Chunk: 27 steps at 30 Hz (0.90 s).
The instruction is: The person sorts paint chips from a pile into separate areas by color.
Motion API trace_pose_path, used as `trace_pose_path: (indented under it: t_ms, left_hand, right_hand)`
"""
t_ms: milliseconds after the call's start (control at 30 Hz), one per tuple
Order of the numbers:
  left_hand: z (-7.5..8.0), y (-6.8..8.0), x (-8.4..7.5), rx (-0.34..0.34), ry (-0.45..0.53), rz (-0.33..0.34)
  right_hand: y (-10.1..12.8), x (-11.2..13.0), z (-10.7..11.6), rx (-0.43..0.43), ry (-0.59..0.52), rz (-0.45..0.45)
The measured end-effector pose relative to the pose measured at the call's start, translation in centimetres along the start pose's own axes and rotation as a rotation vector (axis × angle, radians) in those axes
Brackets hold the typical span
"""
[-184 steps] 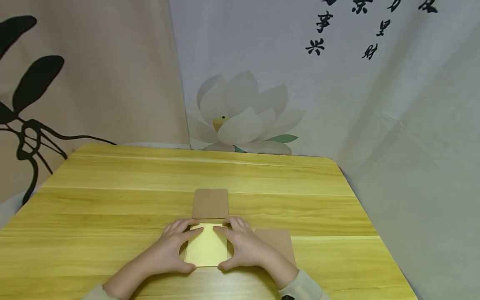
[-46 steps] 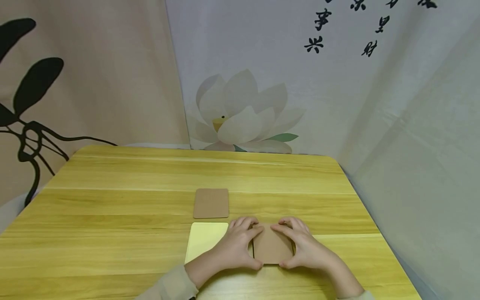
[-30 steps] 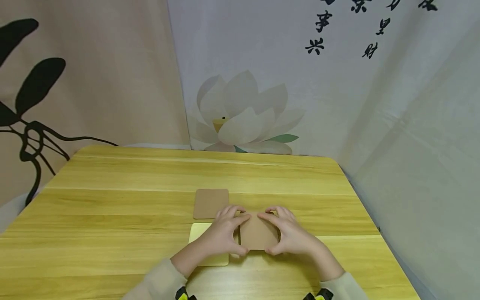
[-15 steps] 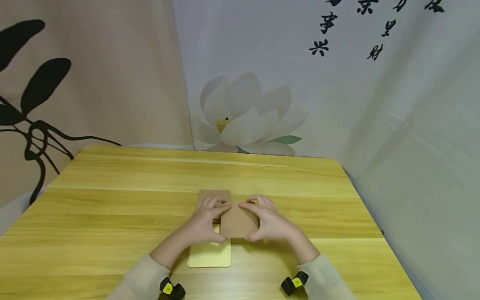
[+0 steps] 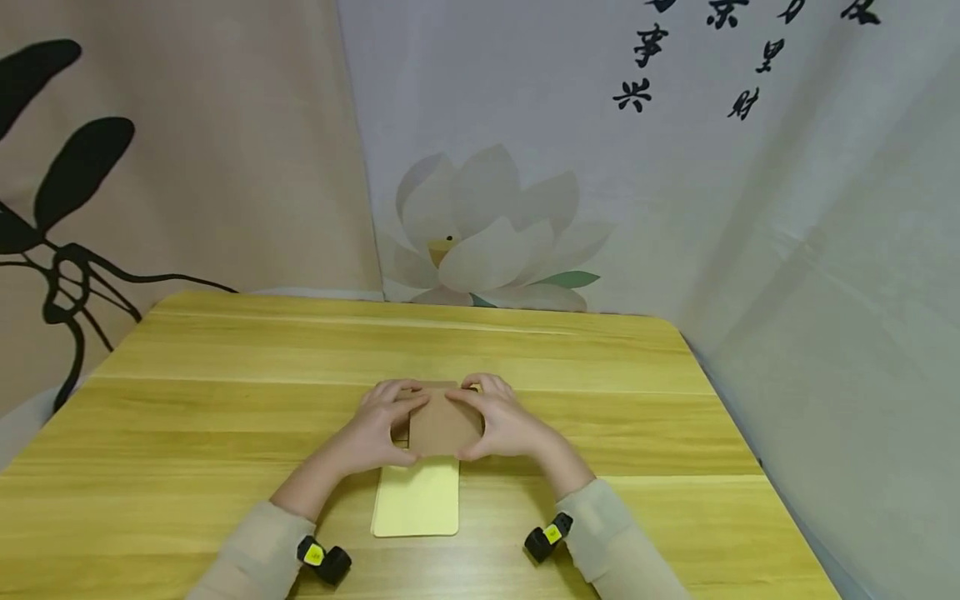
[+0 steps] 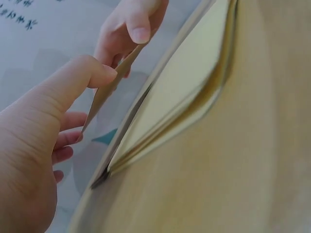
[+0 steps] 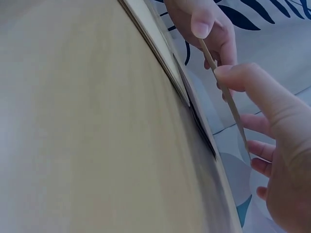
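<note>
Both hands hold a brown square card (image 5: 446,425) level by its opposite sides, above the table. My left hand (image 5: 375,429) pinches its left side, thumb at the near edge and fingers at the far edge; my right hand (image 5: 506,421) mirrors this on the right. In the left wrist view the held card (image 6: 109,87) is thin and lifted off the table. Below it, a second brown card (image 5: 437,384) lies mostly hidden, its far edge showing. Nearer me lies a pale yellow square (image 5: 416,500); the left wrist view shows it topping a stack (image 6: 180,77) of several thin layers.
A wood-grain table (image 5: 225,400) carries everything, its far edge against a curtain (image 5: 487,100) with a printed lotus and dark characters. Black wrist devices (image 5: 325,560) sit at both sleeves.
The hands have gone from the yellow square to the brown card on the right, lifted it, and carried it left and away from me, over the far brown card.
</note>
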<state>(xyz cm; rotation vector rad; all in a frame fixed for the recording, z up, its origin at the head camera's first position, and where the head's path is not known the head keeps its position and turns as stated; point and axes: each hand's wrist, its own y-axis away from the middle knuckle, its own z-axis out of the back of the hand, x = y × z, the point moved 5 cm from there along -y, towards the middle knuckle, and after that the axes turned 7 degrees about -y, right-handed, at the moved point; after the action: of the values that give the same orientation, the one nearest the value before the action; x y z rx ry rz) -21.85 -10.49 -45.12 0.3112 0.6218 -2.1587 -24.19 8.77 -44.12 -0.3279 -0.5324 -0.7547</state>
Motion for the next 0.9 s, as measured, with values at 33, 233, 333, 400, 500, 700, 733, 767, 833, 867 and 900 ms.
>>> trace_pose_path:
  t_ms: [33, 233, 333, 400, 500, 700, 733, 767, 833, 867, 900]
  left_hand:
    - [0.1, 0.0, 0.3, -0.004, 0.004, -0.001]
    - [0.2, 0.0, 2.2, 0.026, 0.024, 0.045]
    - [0.2, -0.1, 3.2, 0.034, 0.033, 0.063]
    - [0.2, 0.0, 3.7, 0.032, 0.043, 0.070]
    - [0.2, 0.2, 4.3, 0.034, 0.056, 0.088]
    - [0.2, 0.2, 4.9, 0.046, 0.031, 0.096]
    - [0.2, 0.1, 4.9, 0.048, 0.027, 0.093]
    - [0.2, 0.1, 5.0, 0.051, 0.024, 0.095]
    - [0.1, 0.1, 5.0, 0.056, 0.021, 0.095]
    - [0.0, 0.1, 5.1, 0.058, 0.019, 0.096]
    - [0.0, 0.1, 5.1, 0.061, 0.016, 0.095]
  right_hand:
    - [-0.3, -0.1, -0.1, 0.001, 0.000, 0.000]
    - [-2.0, -0.7, -0.9, 0.000, -0.001, 0.001]
    - [-2.8, -0.8, -1.2, 0.004, -0.004, -0.007]
    - [-3.2, -0.8, -1.3, 0.009, -0.008, -0.013]
    - [-3.8, -0.9, -1.6, 0.018, -0.006, -0.021]
    - [-4.6, -1.2, -2.0, 0.042, 0.021, -0.038]
    - [-4.7, -1.2, -2.1, 0.047, 0.020, -0.041]
    - [-4.7, -1.3, -2.1, 0.051, 0.020, -0.045]
    - [-4.8, -1.3, -2.2, 0.061, 0.019, -0.053]
    - [-4.8, -1.4, -2.2, 0.065, 0.018, -0.056]
    - [-4.8, -1.4, -2.2, 0.070, 0.018, -0.059]
